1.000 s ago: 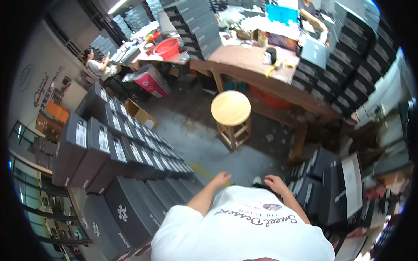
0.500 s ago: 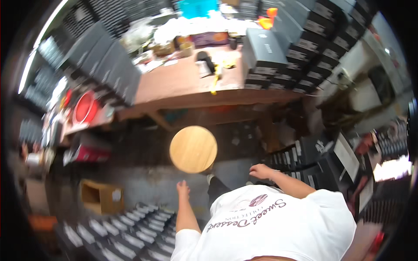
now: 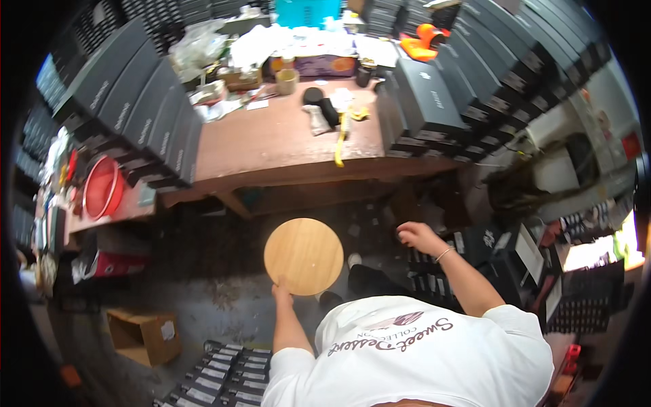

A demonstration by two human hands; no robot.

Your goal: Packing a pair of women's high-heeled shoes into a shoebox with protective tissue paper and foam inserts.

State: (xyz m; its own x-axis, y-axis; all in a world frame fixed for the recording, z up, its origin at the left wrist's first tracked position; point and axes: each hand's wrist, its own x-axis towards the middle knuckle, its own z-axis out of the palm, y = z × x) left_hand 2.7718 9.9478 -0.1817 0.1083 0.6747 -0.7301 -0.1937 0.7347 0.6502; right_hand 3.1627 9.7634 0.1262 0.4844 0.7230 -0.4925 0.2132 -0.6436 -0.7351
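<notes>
In front of you: your left hand [image 3: 282,290], fingertips at the near rim of the stool [image 3: 304,254], probably to steady it; whether they grip, the view does not tell. Your right hand [image 3: 420,237]: raised, loosely curled, released, nothing seen in it, perhaps for balance. Stool: one, round wooden seat, between you and the bench [image 3: 251,144], presumably there for sitting. Boxes [image 3: 434,102]: grey, packed tight at both bench ends, likely to save room.

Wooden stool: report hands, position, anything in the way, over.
Left hand at near rim of wooden stool, contact unclear. Right hand apart from it, nothing visible held. Stool seat-up. Possible obstacles: workbench beyond, cardboard box off left.
</notes>
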